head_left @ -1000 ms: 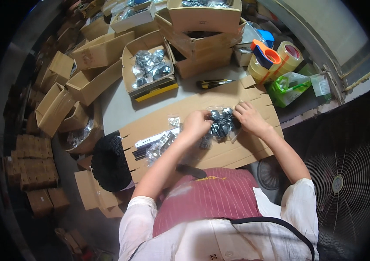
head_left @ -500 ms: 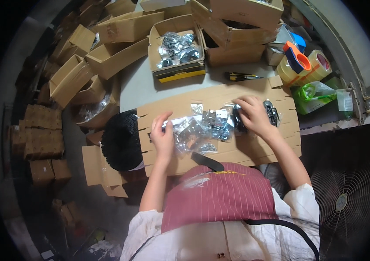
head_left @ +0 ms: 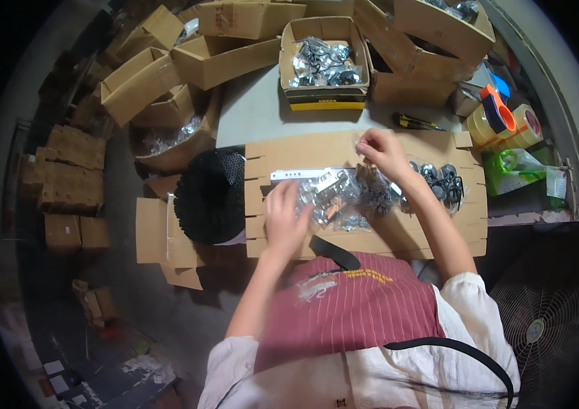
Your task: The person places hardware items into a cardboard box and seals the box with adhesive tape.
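A flat piece of cardboard (head_left: pixel 432 232) lies before me with clear plastic bags of metal parts (head_left: pixel 330 198) on it. My left hand (head_left: pixel 285 217) is open at the left end of these bags, thumb and fingers apart. Behind them shows a white metal strip (head_left: pixel 296 174) with small holes. My right hand (head_left: pixel 383 154) is raised over the cardboard's far side. Its fingertips pinch a small clear plastic packet (head_left: pixel 359 145), whose contents I cannot make out. Black coiled cables (head_left: pixel 445 183) in clear bags lie right of my right forearm.
An open carton (head_left: pixel 325 99) of bagged parts stands at the back. A yellow-black utility knife (head_left: pixel 417 123) lies beyond the cardboard. Tape rolls (head_left: pixel 504 126), an orange-and-blue tape dispenser (head_left: pixel 498 109) and a green bag (head_left: pixel 515 172) are at right. More cartons (head_left: pixel 141 85) crowd the left.
My right hand has moved from the black cables to the far side and taken up the small packet. My left hand has shifted onto the bags' left end. The view has shifted.
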A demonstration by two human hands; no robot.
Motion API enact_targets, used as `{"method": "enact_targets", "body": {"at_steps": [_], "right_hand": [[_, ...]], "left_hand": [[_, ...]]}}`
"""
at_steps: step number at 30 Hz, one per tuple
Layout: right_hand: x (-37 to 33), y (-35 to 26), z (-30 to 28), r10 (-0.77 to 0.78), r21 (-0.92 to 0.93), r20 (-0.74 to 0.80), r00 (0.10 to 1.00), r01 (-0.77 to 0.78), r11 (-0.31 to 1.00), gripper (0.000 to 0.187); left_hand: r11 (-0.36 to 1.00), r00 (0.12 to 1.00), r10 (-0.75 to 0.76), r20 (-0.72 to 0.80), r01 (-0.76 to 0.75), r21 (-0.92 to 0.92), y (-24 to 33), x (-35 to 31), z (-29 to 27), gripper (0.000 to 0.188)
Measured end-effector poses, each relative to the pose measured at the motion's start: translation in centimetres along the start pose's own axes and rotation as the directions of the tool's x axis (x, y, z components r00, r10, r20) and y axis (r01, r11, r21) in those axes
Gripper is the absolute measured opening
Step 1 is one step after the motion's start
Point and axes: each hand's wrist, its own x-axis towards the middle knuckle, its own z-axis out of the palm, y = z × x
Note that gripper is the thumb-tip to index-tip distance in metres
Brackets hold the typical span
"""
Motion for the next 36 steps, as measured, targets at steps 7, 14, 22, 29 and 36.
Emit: {"method": "enact_targets", "body": {"at_steps": [7, 14, 22, 29, 36], "right_hand": [[-8.0, -3.3, -1.4, 0.251, 0.610, 0.062, 0.966, -0.236, 0.756, 0.014], [-8.9, -5.1, 3.7, 0.301, 0.624, 0.108, 0.947, -0.300, 0.721, 0.025], [-4.8, -6.9, 11.4, 0.230, 0.322, 0.297, 0.927, -0.324, 0.890, 0.034], [-6.1, -7.9, 7.6, -0.319, -0.594, 0.264, 0.910, 0.414, 0.689, 0.059], [-6.0, -4.2, 7.1, -0.290, -0.624, 0.574, 0.766, 0.638, 0.450, 0.063]], "left_hand": [[0.984, 0.971, 0.159, 0.180, -0.141, -0.110, -1.2, 4.2, 3.6, 0.059], [-0.091, 0.799, -0.425, 0.426, 0.430, -0.898, -5.4, 5.0, 0.1, 0.041], [-0.042, 0.798, -0.437, 0.416, 0.443, -0.895, -10.9, 0.2, -4.4, 0.059], [0.385, 0.710, -0.575, 0.406, 0.673, -0.631, -11.0, -2.6, -2.0, 0.054], [0.766, 0.890, -0.386, 0.243, 0.456, -0.454, -8.9, -1.4, 0.1, 0.050]]}}
